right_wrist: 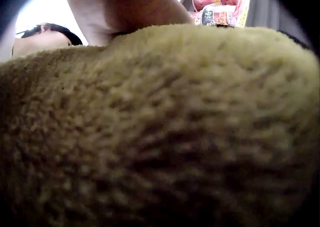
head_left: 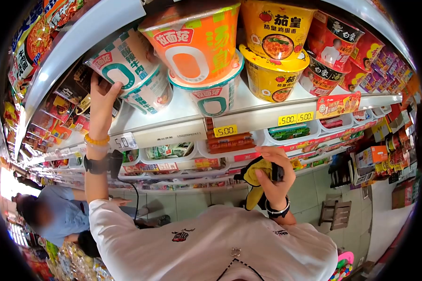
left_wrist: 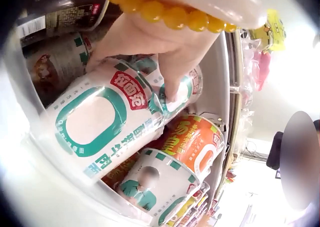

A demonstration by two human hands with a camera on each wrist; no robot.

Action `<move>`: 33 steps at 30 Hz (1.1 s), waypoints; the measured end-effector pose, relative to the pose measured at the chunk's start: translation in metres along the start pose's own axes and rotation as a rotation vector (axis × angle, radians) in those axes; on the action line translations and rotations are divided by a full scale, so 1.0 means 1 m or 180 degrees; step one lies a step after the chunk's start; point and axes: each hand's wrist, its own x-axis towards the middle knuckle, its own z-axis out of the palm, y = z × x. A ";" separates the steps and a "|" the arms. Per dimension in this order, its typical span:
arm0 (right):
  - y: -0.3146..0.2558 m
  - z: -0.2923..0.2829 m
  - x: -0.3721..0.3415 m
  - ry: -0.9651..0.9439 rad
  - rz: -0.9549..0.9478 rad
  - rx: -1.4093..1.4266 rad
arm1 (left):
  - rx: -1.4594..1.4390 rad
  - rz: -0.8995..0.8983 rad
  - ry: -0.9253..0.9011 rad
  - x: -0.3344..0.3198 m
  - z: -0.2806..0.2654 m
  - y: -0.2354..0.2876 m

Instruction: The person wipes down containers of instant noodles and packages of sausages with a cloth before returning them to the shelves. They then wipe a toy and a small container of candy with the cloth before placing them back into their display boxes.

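Note:
My left hand [head_left: 104, 100] reaches up to the shelf and grips a white and teal instant noodle cup [head_left: 122, 63] low on its side. Its thumb lies on the front near the seam with the cup below [head_left: 150, 96], and its fingers go round the far side. In the left wrist view the noodle cup [left_wrist: 95, 122] fills the middle, tilted. My right hand [head_left: 277, 180], in front of the lower shelves, holds a fuzzy yellow-green cloth [head_left: 254, 196] with dark edging, which hangs down. That cloth [right_wrist: 160, 122] covers most of the right wrist view.
Stacked beside are orange noodle cups [head_left: 197, 42], yellow noodle cups [head_left: 276, 51] and red ones [head_left: 333, 42]. Price tags line the shelf edge [head_left: 173, 131]. Bins of packets [head_left: 290, 132] sit beneath. A person [head_left: 56, 210] is at the left, and a small stool [head_left: 335, 214] at the right.

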 end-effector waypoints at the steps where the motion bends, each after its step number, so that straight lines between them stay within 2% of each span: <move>1: -0.001 -0.001 0.000 -0.0009 -0.0021 0.0033 | -0.0070 -0.0060 0.0182 -0.005 0.009 0.014; 5: -0.001 -0.014 -0.001 -0.0055 -0.0011 0.0071 | 0.0154 0.0001 0.0072 -0.011 0.008 0.026; 9: 0.000 -0.032 0.000 -0.0147 0.0117 -0.0079 | -0.0216 0.0469 -0.0265 -0.006 0.012 0.010; 12: 0.008 -0.043 0.004 -0.0074 0.0154 -0.0106 | -0.0108 0.0132 0.0273 -0.007 0.021 0.008; 14: 0.014 -0.044 0.005 0.0106 0.0244 -0.0053 | -0.0168 0.0039 0.0305 -0.007 0.014 0.006; 17: 0.018 -0.054 0.008 -0.0012 0.0212 0.0001 | -0.0306 0.0148 0.0031 -0.013 0.018 0.019; 23: 0.028 -0.093 0.027 -0.0014 0.0209 0.0145 | -0.0082 -0.0006 0.0143 -0.022 0.028 0.033; 27: 0.033 -0.132 0.045 -0.0502 0.0158 0.0193 | 0.0019 -0.0090 0.0468 -0.037 0.047 0.054; 30: 0.032 -0.168 0.059 -0.0881 0.0085 0.0278 | 0.0280 -0.0218 0.0664 -0.039 0.006 0.024; 33: 0.032 -0.208 0.058 -0.1077 0.0262 0.0255 | 0.0502 -0.0622 0.0876 -0.040 -0.028 0.005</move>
